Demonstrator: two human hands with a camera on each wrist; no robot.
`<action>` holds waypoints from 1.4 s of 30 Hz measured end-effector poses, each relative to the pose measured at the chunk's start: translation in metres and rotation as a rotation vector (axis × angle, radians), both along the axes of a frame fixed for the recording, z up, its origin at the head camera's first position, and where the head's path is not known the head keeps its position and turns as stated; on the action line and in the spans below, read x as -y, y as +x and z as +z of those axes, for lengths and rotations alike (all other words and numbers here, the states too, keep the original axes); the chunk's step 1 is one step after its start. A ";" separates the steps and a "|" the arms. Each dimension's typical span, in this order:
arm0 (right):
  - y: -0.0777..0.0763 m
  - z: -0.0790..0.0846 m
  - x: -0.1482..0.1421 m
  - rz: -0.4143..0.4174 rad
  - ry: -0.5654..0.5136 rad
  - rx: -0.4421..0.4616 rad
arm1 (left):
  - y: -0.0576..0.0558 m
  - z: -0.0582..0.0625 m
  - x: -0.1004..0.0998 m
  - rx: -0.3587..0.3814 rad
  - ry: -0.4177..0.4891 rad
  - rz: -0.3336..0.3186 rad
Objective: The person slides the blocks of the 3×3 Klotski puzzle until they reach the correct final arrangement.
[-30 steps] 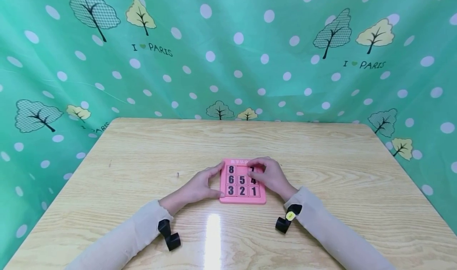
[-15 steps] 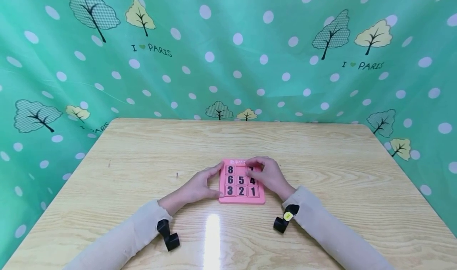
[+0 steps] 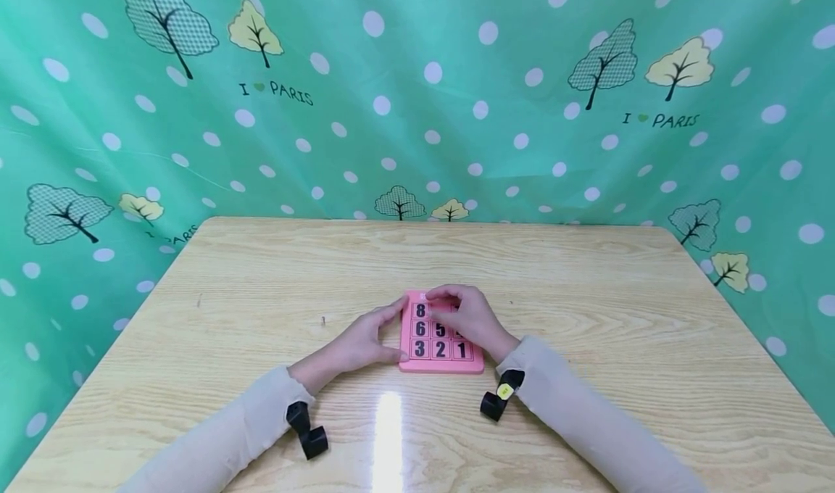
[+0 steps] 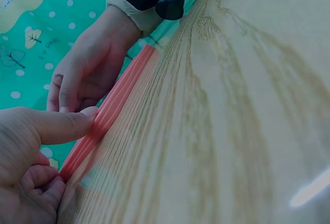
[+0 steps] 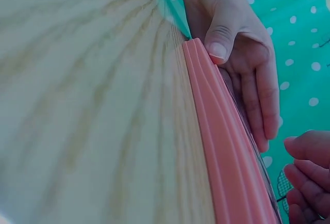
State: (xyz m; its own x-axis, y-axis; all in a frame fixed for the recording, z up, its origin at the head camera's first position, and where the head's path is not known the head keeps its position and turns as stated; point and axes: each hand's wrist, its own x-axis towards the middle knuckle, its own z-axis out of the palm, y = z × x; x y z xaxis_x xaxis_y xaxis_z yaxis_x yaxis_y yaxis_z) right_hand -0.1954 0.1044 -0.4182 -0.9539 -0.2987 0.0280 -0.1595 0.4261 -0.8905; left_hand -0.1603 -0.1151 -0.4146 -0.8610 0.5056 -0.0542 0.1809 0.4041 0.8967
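A pink number slide puzzle (image 3: pixel 450 367) lies flat on the table. Its tiles 8, 6, 5, 3, 2 and 1 show black digits; the rest of the face is partly covered. My left hand (image 3: pixel 357 341) grips the puzzle's left side, thumb at the near corner and index finger at the far one. In the left wrist view that thumb (image 4: pixel 67 125) presses the pink edge. Above the top row is my right hand (image 3: pixel 471 317), thumb and index finger bent and apart, tips near the 8 tile. The right wrist view shows its fingers (image 5: pixel 309 175) above the board, pinching nothing visible.
The wooden table (image 3: pixel 274 261) carries a small speck (image 3: pixel 322 320) left of the puzzle and a bright light reflection (image 3: pixel 388 435) in front. A green dotted curtain (image 3: pixel 417 116) hangs behind. Black cameras (image 3: pixel 314 441) are strapped to both wrists.
My right hand has moved left across the top row, from the 7 tile to near the 8, and now covers the gap between them. The left hand stays on the puzzle's edge.
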 end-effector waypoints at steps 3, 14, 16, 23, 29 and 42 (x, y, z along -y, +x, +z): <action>-0.001 0.000 0.005 0.011 -0.001 -0.001 | 0.007 0.014 -0.002 0.005 0.005 0.004; -0.002 0.006 0.018 0.053 0.056 -0.010 | -0.003 -0.005 0.001 -0.004 0.003 -0.003; -0.003 0.007 0.019 0.064 0.066 -0.002 | -0.005 -0.008 0.002 -0.003 0.009 -0.009; -0.005 0.007 0.020 0.076 0.092 -0.001 | -0.005 -0.010 0.004 -0.017 0.002 -0.016; -0.006 0.007 0.022 0.069 0.099 0.004 | -0.005 -0.010 0.004 -0.036 0.008 -0.018; -0.005 0.005 0.030 0.005 0.120 -0.046 | -0.004 -0.007 0.003 -0.022 0.004 -0.014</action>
